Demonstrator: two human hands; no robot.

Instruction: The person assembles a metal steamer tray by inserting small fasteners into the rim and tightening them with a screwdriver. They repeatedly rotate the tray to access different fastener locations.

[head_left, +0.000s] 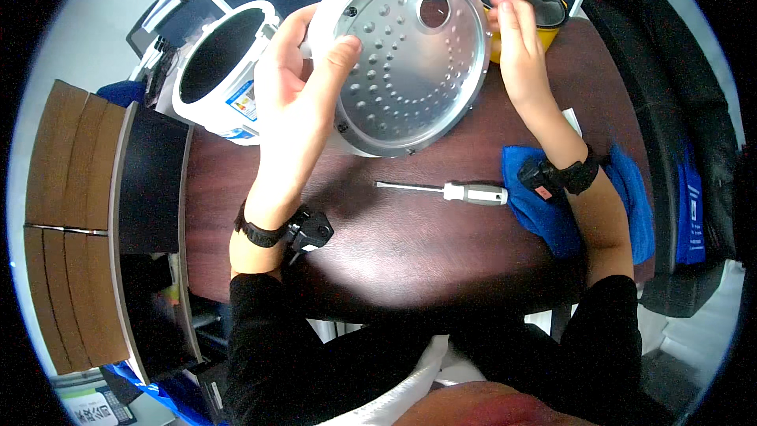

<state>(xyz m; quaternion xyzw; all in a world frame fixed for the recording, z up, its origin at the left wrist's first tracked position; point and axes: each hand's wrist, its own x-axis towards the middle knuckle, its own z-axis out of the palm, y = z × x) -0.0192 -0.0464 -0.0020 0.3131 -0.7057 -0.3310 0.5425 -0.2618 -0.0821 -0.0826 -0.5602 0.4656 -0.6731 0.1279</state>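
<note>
My left hand (303,83) grips a round white appliance lid (418,71) by its left side, thumb over the rim. The lid is tilted, its dimpled silver metal underside facing me. A round hole goes through the metal near the top, and small screws sit around the edge. Beside the lid's right rim is my right hand (520,47), fingers stretched upward; whether a fingertip touches the rim I cannot tell. Below the lid, a flat-blade screwdriver (473,193) with a white and grey handle lies on the table, its tip pointing left.
A white cylindrical appliance body (209,102) with a dark opening stands at the left. At the back right is a yellow pot (544,35) with a glass lid and yellow knob. A blue cloth (544,225) lies under my right forearm on the brown table (378,260). Cardboard (71,229) stands far left.
</note>
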